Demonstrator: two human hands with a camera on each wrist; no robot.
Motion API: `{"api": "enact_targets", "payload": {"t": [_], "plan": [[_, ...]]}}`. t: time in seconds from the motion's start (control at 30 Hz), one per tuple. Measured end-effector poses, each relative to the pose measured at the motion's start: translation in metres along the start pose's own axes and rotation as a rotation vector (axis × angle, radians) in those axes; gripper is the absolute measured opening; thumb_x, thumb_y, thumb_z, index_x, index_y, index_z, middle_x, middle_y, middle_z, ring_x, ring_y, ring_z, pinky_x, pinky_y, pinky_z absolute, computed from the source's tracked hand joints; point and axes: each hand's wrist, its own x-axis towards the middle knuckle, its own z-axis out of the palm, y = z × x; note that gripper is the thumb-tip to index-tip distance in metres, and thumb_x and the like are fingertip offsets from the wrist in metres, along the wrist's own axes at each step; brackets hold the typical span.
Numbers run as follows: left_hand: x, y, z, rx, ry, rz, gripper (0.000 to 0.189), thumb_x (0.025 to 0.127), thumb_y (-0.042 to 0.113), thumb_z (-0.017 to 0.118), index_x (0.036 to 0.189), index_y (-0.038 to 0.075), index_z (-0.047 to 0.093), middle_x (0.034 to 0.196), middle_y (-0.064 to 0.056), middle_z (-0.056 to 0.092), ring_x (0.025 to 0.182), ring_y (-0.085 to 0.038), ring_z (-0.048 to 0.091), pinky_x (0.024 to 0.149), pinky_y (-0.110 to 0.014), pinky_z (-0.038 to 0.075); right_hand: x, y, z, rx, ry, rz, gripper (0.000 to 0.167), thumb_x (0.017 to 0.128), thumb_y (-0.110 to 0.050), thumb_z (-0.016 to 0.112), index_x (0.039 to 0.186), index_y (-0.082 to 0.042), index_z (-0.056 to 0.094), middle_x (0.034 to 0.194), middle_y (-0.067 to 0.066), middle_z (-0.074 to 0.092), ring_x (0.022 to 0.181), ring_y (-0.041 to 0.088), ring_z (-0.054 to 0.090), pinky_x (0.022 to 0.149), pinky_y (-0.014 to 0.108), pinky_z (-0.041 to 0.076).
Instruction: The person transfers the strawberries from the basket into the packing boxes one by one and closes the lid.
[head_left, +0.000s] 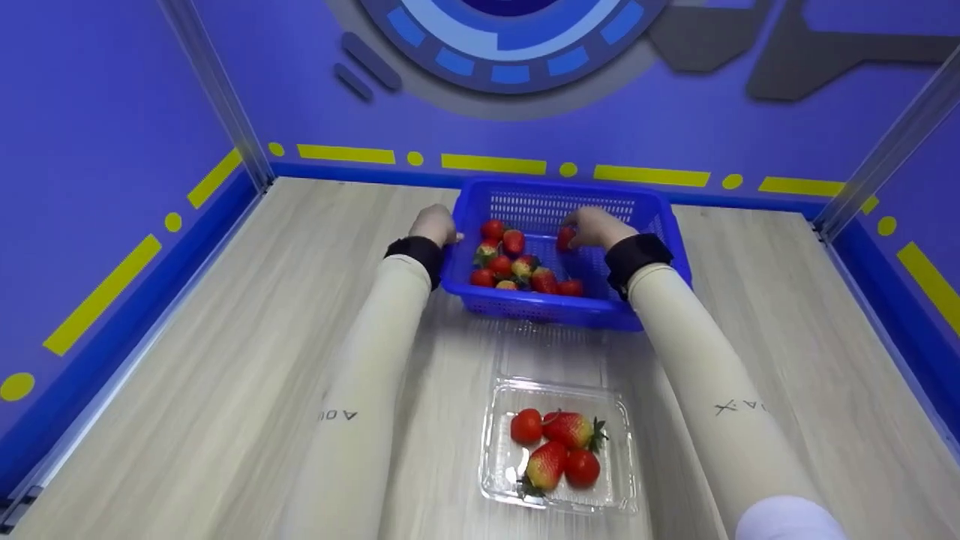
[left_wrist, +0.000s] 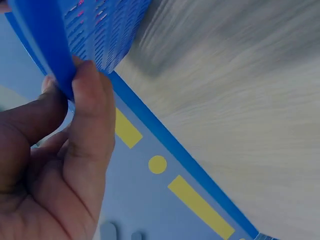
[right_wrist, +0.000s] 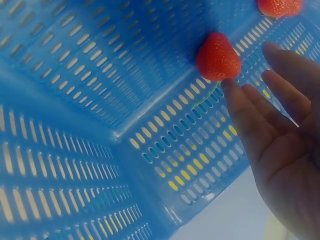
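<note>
Strawberry (right_wrist: 218,57) inside the blue basket (head_left: 525,307) is probably light, soft and easily bruised, so take it gently round the middle with your right grip (head_left: 596,225), spread loosely beside it, while your left grip (head_left: 435,223) pinches the rim (left_wrist: 47,45).

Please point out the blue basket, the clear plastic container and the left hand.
Blue basket (head_left: 555,312): head view, front wall.
Clear plastic container (head_left: 500,450): head view, bare left part of its base.
Left hand (head_left: 435,223): head view, middle of the hand.
</note>
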Motion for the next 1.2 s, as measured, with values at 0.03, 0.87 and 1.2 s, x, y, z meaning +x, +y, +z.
{"api": "enact_targets", "payload": {"t": [0.03,0.87,1.2], "plan": [[-0.017,0.007,-0.011,0.002,-0.03,-0.011,0.054,0.081,0.043,0.086,0.116,0.004,0.074,0.118,-0.013,0.074,0.098,-0.023,0.068,0.092,-0.034,0.058,0.0,0.0,0.001,-0.003,-0.004,0.009,0.048,0.091,0.002,0.065,0.138,0.009,0.057,0.138,0.032,0.061,0.133,0.046,0.055,0.118,0.053,0.043],[-0.198,0.072,-0.117,0.026,-0.145,-0.036,0.046,0.099,0.018,0.065,0.14,-0.002,0.058,0.149,-0.016,0.058,0.138,-0.025,0.056,0.117,-0.034,0.046,0.007,0.001,0.01,0.006,-0.122,0.019,0.029,0.084,-0.002,0.07,0.112,0.005,0.074,0.116,0.023,0.074,0.101,0.031,0.069,0.096,0.047,0.058],[-0.146,0.053,-0.087,0.05,-0.092,-0.009,0.043,0.092,0.024,0.074,0.129,0.003,0.066,0.136,-0.013,0.067,0.126,-0.025,0.063,0.107,-0.035,0.054,0.005,0.002,0.012,0.008,-0.161,0.016,0.026,0.082,0.003,0.069,0.107,0.002,0.077,0.11,0.02,0.077,0.091,0.023,0.067,0.089,0.039,0.06]]}}
